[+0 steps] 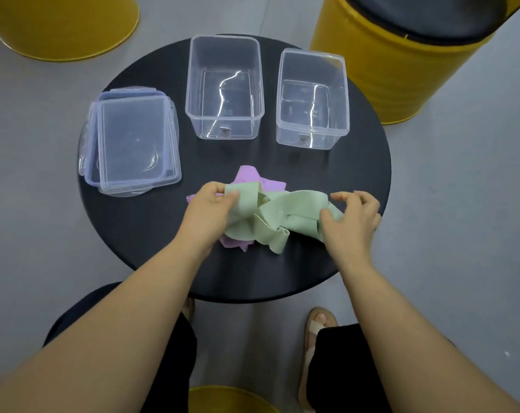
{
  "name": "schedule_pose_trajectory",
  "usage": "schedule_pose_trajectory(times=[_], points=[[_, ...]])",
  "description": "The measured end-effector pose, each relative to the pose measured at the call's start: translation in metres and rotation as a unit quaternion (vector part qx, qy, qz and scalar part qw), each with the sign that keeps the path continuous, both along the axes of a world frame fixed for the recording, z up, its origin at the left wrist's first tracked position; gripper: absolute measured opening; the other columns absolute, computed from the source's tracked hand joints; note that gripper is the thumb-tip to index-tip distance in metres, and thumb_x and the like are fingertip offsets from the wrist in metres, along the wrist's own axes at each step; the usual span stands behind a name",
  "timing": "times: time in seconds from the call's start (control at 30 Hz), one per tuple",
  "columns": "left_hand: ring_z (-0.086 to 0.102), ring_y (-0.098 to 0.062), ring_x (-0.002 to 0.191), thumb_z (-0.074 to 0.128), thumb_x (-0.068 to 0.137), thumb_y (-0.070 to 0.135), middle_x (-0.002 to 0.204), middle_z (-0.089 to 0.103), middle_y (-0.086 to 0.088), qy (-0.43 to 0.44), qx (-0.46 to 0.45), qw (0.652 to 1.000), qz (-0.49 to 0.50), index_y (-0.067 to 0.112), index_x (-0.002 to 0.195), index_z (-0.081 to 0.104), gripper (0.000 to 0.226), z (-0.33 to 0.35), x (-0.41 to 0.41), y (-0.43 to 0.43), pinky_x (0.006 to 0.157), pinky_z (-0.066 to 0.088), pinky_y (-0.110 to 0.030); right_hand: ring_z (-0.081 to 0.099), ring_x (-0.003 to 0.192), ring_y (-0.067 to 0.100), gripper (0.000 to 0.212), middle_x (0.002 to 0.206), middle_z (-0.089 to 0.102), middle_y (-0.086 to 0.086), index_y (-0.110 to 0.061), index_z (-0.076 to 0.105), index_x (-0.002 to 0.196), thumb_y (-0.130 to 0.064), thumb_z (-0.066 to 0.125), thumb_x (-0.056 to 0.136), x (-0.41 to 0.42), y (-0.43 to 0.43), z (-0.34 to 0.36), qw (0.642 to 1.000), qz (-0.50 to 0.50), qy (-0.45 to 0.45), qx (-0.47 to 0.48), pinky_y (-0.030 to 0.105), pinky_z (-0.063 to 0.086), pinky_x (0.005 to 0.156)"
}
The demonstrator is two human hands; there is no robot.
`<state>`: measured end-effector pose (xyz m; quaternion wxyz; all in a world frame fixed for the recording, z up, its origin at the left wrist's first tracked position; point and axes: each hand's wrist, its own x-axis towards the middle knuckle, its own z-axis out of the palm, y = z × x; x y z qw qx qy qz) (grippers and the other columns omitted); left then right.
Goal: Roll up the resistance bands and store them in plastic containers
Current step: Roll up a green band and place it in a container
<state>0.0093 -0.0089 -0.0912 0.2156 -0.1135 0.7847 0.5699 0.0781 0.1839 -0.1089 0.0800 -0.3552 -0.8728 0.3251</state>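
Green band (282, 210) lies crosswise at frame centre; left hand (211, 204) pinches one end, right hand (351, 217) loosely holds the other.

bands (294, 204) before two containers (224, 126), stacked lids (133, 144) left of these

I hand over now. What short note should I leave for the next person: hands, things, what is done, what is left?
Left-hand grip: pinches green band.
Right-hand grip: holds the same band, further right.
Green band lies tangled over purple band on table. Left box and right box stand open and empty behind; lids stacked at left.
Done: nothing rolled or stored.
Left: roll both bands, put them in boxes.
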Motion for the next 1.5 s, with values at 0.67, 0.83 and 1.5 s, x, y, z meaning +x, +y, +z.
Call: schedule_pose_trajectory(times=[0.67,0.83,1.5], points=[[0.065,-0.015,0.056,0.043,0.098,0.015,0.075,0.067,-0.008,-0.191,0.298,0.922,0.159,-0.002,0.104,0.060,0.025,0.013,-0.019,-0.029,0.052,0.055,-0.024,0.053,0.069,0.007,0.016,0.081,0.061,-0.009,-0.021,0.060,0.085,-0.007,0.055,0.089,-0.003,-0.018,0.018,0.961,0.104,0.068,-0.247,0.009,0.042,0.057],[0.067,-0.017,0.076,0.048,0.096,0.011,0.089,0.068,-0.007,-0.157,0.316,0.923,0.153,0.004,0.102,0.061,0.017,0.026,-0.020,-0.033,0.056,0.056,-0.025,0.055,0.073,0.001,0.016,0.084,0.062,-0.012,-0.022,0.059,0.087,-0.012,0.049,0.094,-0.008,-0.007,0.050,0.955,0.093,0.115,-0.258,0.018,0.049,0.069],[0.057,-0.020,0.096,0.050,0.088,0.010,0.112,0.053,-0.002,-0.023,0.012,0.999,-0.033,0.014,0.131,0.045,0.043,0.066,0.000,-0.012,0.088,0.051,-0.036,0.063,0.073,0.011,0.016,0.081,0.066,0.000,-0.019,0.067,0.090,-0.007,0.056,0.087,-0.031,-0.014,0.173,0.922,0.202,0.017,-0.329,0.027,0.057,0.067]])
